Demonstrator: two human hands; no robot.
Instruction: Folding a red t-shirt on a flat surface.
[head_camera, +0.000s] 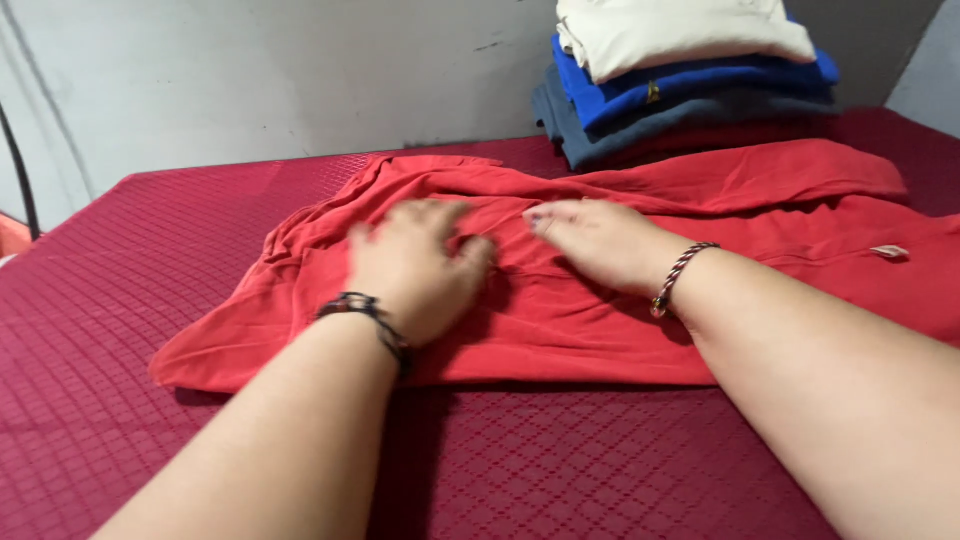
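Left hand (420, 262) and right hand (597, 240), fingers spread, palms flat on the red garment (560, 320), gripping nothing.

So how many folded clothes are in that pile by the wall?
4 show in the stack: cream top, blue one beneath, grey-blue one under that, red one at the bottom. More may be hidden.

A small white label (889, 251) lies flat on the red garment (600, 320) at about three o'clock, rectangular and pale. A tiny yellow tag (653, 92) shows on the folded blue garment (700, 80) at one o'clock.
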